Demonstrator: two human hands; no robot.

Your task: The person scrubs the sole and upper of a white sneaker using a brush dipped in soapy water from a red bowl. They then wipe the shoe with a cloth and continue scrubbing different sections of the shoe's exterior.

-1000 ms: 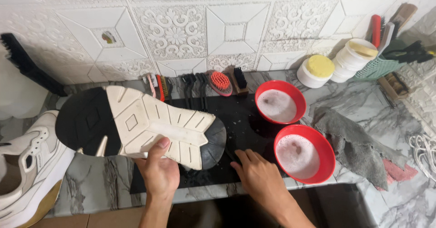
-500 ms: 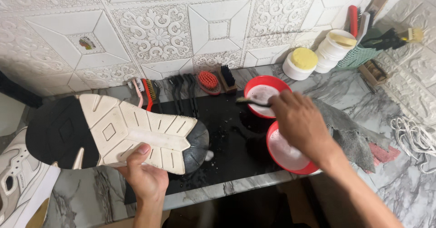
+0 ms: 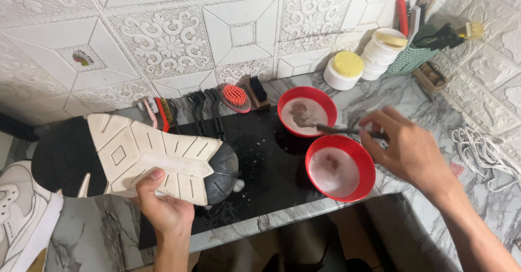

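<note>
Presently, my left hand (image 3: 165, 209) grips the upturned sneaker with cream sole and black heel (image 3: 135, 161) at the table's front-left edge, thumb over the sole rim and fingers wrapped beneath. My right hand (image 3: 410, 152) pinches a thin dark-handled brush (image 3: 336, 129) between thumb and fingertips, its head dipped in the rear red bowl of cloudy water (image 3: 306, 111). A second red bowl of foamy liquid (image 3: 340, 168) sits just beside it, at the front edge of the grey marbled table (image 3: 374, 96). As I judge it, a careless wrist could tip that nearer bowl off the edge; the sneaker, held only at one rim, might rotate and slip.
</note>
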